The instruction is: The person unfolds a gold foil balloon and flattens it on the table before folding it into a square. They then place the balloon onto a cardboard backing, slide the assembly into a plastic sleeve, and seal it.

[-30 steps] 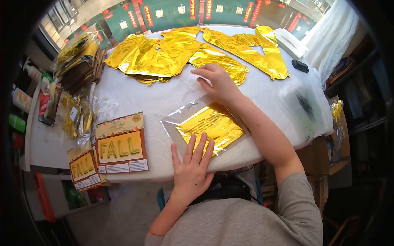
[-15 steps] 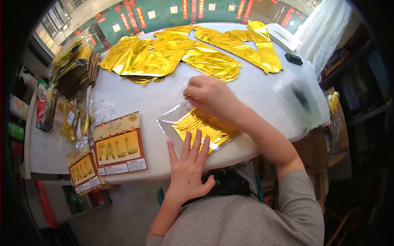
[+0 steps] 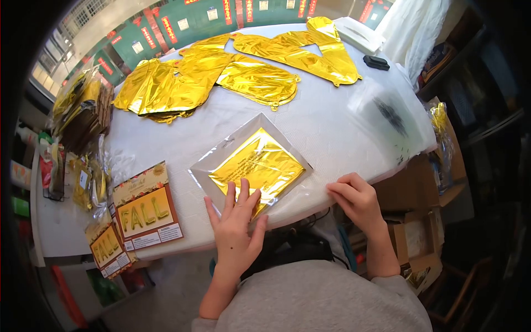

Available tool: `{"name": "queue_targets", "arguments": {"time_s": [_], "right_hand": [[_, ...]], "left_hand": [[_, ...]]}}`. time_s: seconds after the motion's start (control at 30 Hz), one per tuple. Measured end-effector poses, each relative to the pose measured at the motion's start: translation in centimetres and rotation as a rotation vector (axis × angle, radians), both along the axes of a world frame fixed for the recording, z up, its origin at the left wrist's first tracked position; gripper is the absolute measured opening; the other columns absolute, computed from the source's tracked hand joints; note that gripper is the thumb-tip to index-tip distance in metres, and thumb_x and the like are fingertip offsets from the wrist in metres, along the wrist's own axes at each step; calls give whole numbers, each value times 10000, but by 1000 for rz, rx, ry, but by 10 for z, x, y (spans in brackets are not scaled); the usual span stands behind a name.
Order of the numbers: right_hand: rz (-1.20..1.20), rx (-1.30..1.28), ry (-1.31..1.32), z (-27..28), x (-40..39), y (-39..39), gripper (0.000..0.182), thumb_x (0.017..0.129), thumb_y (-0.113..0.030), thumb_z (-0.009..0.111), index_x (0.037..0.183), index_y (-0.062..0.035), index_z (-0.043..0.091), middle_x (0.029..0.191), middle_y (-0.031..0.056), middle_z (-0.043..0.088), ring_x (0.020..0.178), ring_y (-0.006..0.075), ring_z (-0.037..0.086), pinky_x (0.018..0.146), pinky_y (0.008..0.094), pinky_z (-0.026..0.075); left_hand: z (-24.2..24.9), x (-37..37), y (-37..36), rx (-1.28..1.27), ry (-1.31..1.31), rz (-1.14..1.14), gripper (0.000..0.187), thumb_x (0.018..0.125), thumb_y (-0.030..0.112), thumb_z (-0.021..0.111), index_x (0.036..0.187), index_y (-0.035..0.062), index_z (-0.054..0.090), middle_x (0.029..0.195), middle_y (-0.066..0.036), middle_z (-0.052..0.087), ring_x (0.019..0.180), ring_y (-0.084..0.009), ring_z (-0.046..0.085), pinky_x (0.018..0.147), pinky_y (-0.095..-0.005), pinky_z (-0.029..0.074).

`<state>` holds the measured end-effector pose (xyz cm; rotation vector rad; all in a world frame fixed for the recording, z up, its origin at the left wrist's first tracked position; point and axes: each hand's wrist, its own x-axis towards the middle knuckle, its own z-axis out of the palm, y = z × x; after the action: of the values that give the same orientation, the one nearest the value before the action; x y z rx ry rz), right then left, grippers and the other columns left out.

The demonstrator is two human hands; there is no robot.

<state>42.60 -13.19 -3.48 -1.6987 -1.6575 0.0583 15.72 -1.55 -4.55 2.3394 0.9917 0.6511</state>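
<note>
A clear plastic bag (image 3: 202, 169) with a folded gold foil balloon (image 3: 260, 157) inside lies slanted near the table's front edge. Dark print runs across the foil. Resting on the bag's lower corner, my left hand (image 3: 238, 240) has its fingers spread flat. My right hand (image 3: 358, 205) is off to the right of the bag, above the table's edge, thumb and fingertips pinched together. Whatever is in that pinch, if anything, is too small to make out. Left of the bag lie two printed FALL cards (image 3: 146, 210) (image 3: 108, 250), partly overlapping.
Gold foil letter balloons (image 3: 166, 86) lie flat along the far side of the white-covered table (image 3: 326, 127). A stack of clear bags (image 3: 381, 116) sits at right, a black object (image 3: 376, 62) beyond it. Packed bundles (image 3: 83, 110) crowd the left; an open cardboard box (image 3: 417, 240) stands below right.
My right hand has moved from above the bag's top to the right, toward me. The bag now shows whole, turned somewhat. My left hand stays on its lower part. The view has shifted.
</note>
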Motion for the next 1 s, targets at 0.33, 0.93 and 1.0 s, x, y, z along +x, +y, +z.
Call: {"name": "queue_targets", "arguments": {"time_s": [0.33,0.93,1.0], "right_hand": [[-16,31,-47,1,3,9,153,884,-12,798,1029,-21,750,908,99,651,738,245,669,646,335,543],[-202,96,84,-12,-25,28,119,840,5,815,942,-14,756,800,73,656,602,168,643,558,274,511],[-188,33,88,-3,-24,26,122,848,-7,814,958,-19,763,812,73,662,611,172,644,568,276,513]], "left_hand": [[7,5,1,-42,-28,75,652,878,218,816,1476,89,591,1487,-116,638,1499,-356,476,1263,-656,121],[-2,9,1,214,141,59,460,933,243,785,1366,108,708,1476,-90,619,1437,-341,505,1231,-691,201],[1,8,1,185,134,49,469,924,218,789,1372,108,704,1510,-106,587,1443,-345,498,1236,-689,195]]}}
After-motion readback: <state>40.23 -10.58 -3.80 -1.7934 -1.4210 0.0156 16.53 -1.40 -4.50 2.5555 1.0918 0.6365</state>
